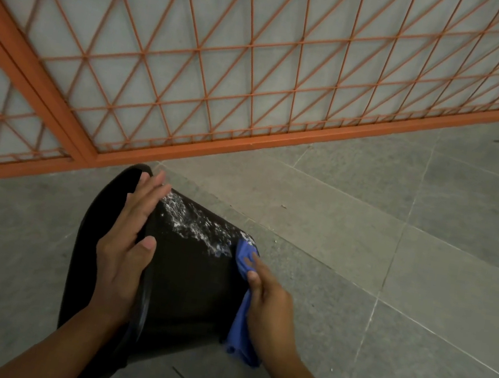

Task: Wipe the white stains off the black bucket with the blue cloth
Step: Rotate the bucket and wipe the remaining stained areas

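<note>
Barely begun: white stains (193, 222) (thick, at twelve o'clock) cover the black bucket (188, 277). Left hand (128, 244) rests flat; right hand (268, 309) grasps the blue cloth (246, 253) at three o'clock.

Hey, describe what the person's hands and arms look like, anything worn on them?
Both hands, left hand and right hand, are bare: no gloves, rings, watch or bracelets visible. Both forearms are bare too, with no sleeves showing down to the picture's bottom edge.
</note>
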